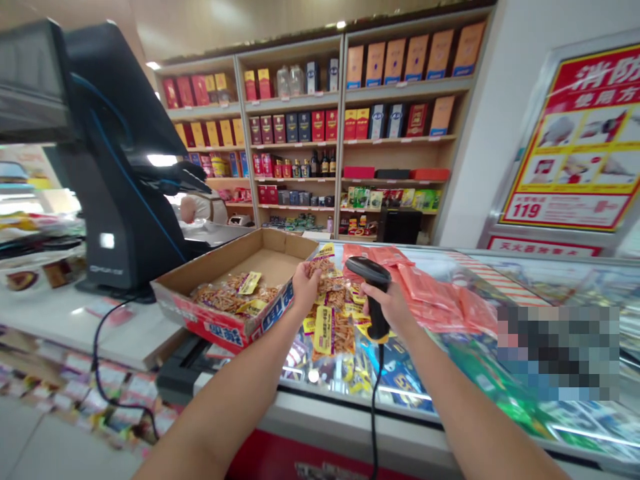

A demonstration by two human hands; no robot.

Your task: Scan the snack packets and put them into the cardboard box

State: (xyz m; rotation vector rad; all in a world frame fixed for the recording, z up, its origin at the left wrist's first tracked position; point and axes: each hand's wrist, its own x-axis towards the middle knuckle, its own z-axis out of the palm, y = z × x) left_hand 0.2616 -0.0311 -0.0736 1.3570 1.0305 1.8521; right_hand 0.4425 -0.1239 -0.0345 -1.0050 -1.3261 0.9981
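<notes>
My right hand (393,307) is wrapped round the grip of a black barcode scanner (370,270), its head tilted left above the glass counter. A black cord hangs from the handle. My left hand (304,285) is closed on the edge of a snack packet (326,257) with a yellow label. Beneath and beside both hands lie several similar clear packets of brown snack sticks (340,331). Left of my left hand stands an open cardboard box (200,321), with several more of these snack packets (235,293) inside.
Orange-pink packages (430,293) are piled right of the scanner. A black checkout terminal (130,213) rises at the left, its cable (97,373) looping down. Shelves (295,145) of boxed goods line the back. Colourful goods (480,380) show through the glass counter. Another person (205,208) is partly visible behind the terminal.
</notes>
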